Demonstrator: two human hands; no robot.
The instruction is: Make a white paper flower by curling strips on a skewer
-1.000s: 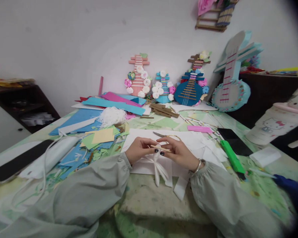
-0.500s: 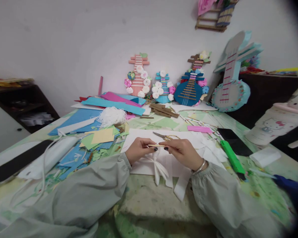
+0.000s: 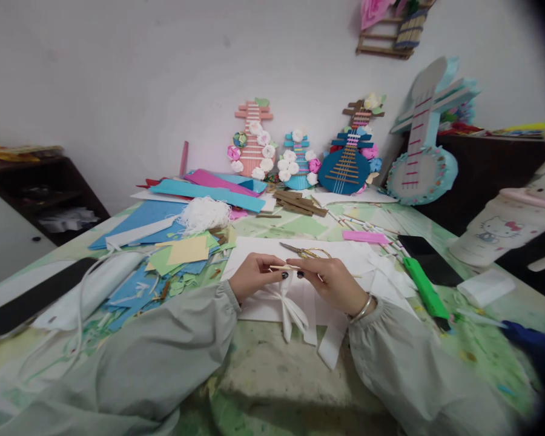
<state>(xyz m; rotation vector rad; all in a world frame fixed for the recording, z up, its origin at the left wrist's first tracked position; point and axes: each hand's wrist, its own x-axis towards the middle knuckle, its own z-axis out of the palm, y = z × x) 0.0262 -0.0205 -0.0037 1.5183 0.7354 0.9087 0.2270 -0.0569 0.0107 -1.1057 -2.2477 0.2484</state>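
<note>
Right hand (image 3: 333,281) has edged inward since the last frame, nearer left hand (image 3: 255,275). Fingers narrow on both: 2 pinches on 1 stick (image 3: 278,267), held roughly level above the white sheet (image 3: 263,243). White paper (image 3: 295,315) hangs just below the fingertips, gathered above, tails loose. Scissors (image 3: 320,253) just beyond; scraps (image 3: 188,249) to the left, green cutter (image 3: 421,286) to the right.

Risk: paper may slip or crease if a pinch slackens; too hard a twist might tear it. Hidden: stick's middle, behind right hand; cannot tell whether paper wraps it. Cup (image 3: 485,236) cut off at right edge.
</note>
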